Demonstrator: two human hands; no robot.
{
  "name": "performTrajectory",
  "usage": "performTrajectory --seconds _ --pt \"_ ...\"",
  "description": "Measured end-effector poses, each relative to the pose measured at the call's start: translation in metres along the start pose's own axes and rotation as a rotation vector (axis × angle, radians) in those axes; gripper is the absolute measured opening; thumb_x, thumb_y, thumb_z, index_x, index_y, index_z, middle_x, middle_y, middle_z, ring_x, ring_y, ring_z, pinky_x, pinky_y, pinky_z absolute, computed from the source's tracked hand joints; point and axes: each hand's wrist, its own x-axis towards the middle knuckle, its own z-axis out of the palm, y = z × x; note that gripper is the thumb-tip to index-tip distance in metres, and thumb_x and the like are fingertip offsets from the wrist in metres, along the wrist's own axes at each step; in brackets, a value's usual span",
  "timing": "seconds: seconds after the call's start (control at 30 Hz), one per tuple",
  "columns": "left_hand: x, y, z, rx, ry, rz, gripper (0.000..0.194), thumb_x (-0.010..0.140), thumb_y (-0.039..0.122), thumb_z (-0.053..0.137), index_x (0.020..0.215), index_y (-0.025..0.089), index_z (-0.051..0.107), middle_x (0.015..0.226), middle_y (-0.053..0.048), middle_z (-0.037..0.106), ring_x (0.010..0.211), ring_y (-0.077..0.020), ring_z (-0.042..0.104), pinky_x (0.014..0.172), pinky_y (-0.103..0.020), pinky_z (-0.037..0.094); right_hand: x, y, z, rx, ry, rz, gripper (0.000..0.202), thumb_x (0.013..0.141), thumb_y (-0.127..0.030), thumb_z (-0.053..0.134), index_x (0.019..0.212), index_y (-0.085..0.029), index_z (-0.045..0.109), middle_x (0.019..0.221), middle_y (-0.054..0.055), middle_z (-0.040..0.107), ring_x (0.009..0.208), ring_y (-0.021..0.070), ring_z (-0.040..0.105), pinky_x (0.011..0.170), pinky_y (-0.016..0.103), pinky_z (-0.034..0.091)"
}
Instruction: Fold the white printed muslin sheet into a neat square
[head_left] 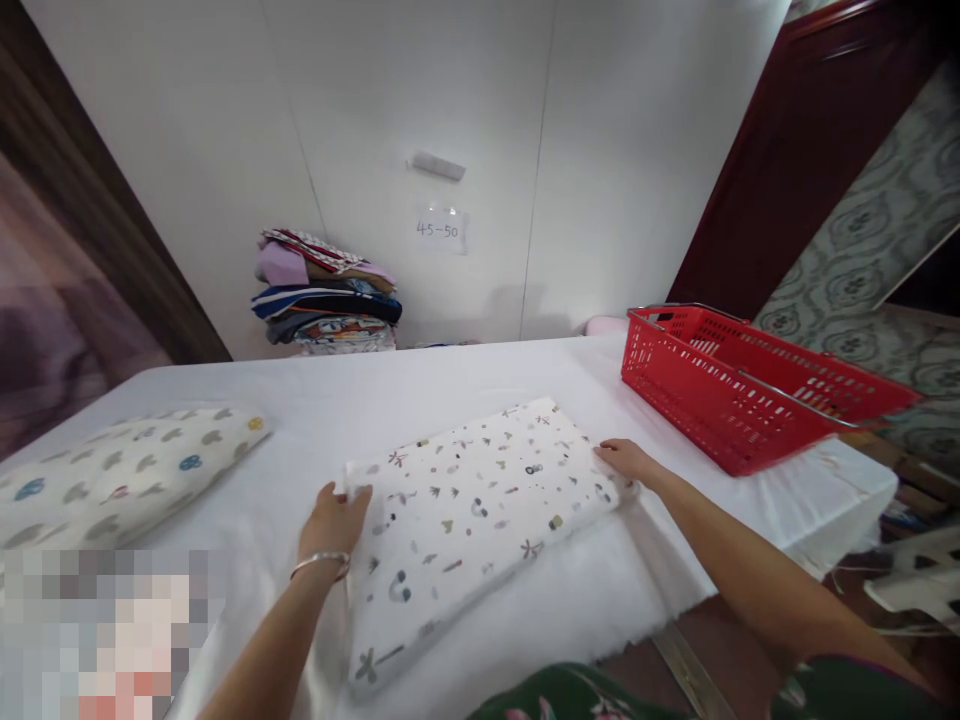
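A folded white cloth (480,510) with small printed shapes lies flat on the white-covered table (465,375), between my hands. At its left edge is my left hand (334,522), wearing a bracelet, its thumb and fingers spread with the fingertips at the cloth's upper left corner. My right hand (626,462) rests at the cloth's right edge, fingers closed toward its border; whether they pinch the fabric is too small to tell.
A red basket (697,395) stands on the table at the right. At the left lies another patterned cloth (142,460), near a pixelated area. Folded fabrics (330,300) are stacked against the back wall. A white stool (915,590) is at the lower right.
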Motion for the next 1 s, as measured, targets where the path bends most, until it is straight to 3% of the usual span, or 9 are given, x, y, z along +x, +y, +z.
performTrajectory --seconds 0.1,0.23,0.33,0.5,0.67,0.8,1.0 --pt "0.011 0.008 -0.003 -0.055 -0.066 -0.085 0.070 0.068 0.052 0.050 0.119 0.004 0.045 0.111 -0.021 0.058 0.102 -0.0330 0.054 0.081 -0.041 0.045 0.001 -0.001 -0.004 0.050 -0.057 0.053 0.041 0.074 -0.046 0.052 0.092 -0.012 0.066 0.099 0.012 0.065 0.089 0.0240 0.060 0.074 0.031 0.046" --pt "0.017 0.016 0.001 -0.117 -0.186 -0.129 0.050 0.067 0.049 0.053 0.095 0.008 0.060 0.096 -0.018 0.064 0.085 -0.0286 0.061 0.067 -0.034 0.048 0.006 -0.003 -0.008 0.179 -0.190 0.098 0.048 0.070 -0.053 0.057 0.095 -0.012 0.064 0.097 0.012 0.066 0.083 0.0224 0.063 0.067 0.029 0.049" --pt "0.018 0.024 -0.002 -0.029 -0.089 -0.050 0.039 0.067 0.044 0.054 0.089 0.013 0.061 0.089 -0.014 0.065 0.082 -0.0265 0.061 0.064 -0.032 0.047 0.007 -0.002 -0.008 0.417 -0.332 0.111 0.045 0.066 -0.048 0.064 0.093 -0.012 0.062 0.092 0.012 0.068 0.077 0.0210 0.064 0.062 0.027 0.050" --pt "0.038 0.042 -0.023 0.003 0.109 0.120 0.039 0.070 0.046 0.050 0.094 0.016 0.058 0.088 -0.009 0.065 0.082 -0.0237 0.060 0.066 -0.030 0.045 -0.004 0.001 0.003 0.718 -0.246 0.033 0.045 0.065 -0.042 0.068 0.098 -0.012 0.057 0.093 0.013 0.067 0.072 0.0193 0.064 0.061 0.026 0.051" --pt "0.056 0.037 -0.026 0.038 0.056 -0.041 0.055 0.067 0.048 0.055 0.105 0.008 0.056 0.098 -0.016 0.063 0.090 -0.0277 0.059 0.069 -0.033 0.045 -0.020 -0.001 0.016 0.641 -0.241 0.100 0.046 0.064 -0.043 0.068 0.099 -0.014 0.058 0.097 0.011 0.066 0.081 0.0204 0.063 0.065 0.026 0.050" --pt "0.042 0.019 -0.024 0.014 -0.094 -0.070 0.066 0.067 0.056 0.051 0.112 0.007 0.053 0.099 -0.017 0.063 0.087 -0.0274 0.061 0.069 -0.033 0.046 -0.034 0.002 0.013 0.592 -0.270 0.139 0.048 0.067 -0.052 0.062 0.100 -0.018 0.058 0.098 0.008 0.066 0.083 0.0188 0.062 0.062 0.025 0.050" --pt "-0.019 -0.012 -0.031 -0.058 -0.311 -0.115 0.080 0.064 0.061 0.052 0.124 0.009 0.042 0.110 -0.017 0.059 0.083 -0.0264 0.063 0.062 -0.031 0.049 -0.055 0.006 0.010 0.654 -0.343 0.173 0.047 0.067 -0.057 0.059 0.092 -0.017 0.057 0.078 0.006 0.063 0.063 0.0151 0.057 0.051 0.026 0.050"
